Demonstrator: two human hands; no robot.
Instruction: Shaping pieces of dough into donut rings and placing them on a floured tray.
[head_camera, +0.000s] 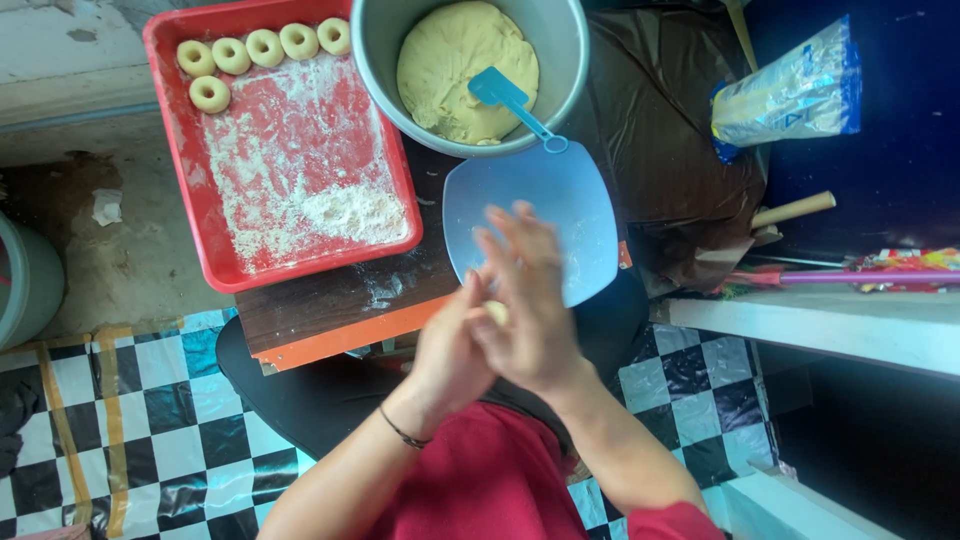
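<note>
My left hand (448, 352) and my right hand (528, 295) are pressed palm to palm over my lap, with a small piece of pale dough (496, 311) between them. Just beyond the hands lies a light blue plate (575, 195). Further out, a grey metal bowl (378, 45) holds a big lump of dough (450, 70) with a blue scoop (505, 95) resting in it. To the left, a red tray (215, 250) dusted with flour carries several ring-shaped dough pieces (265, 47) along its far edge.
The tray, bowl and plate rest on a dark wooden board with an orange edge (340, 335). A plastic bag of flour (790, 95) and a wooden stick (795, 210) lie to the right. Black-and-white chequered flooring (150, 420) is below.
</note>
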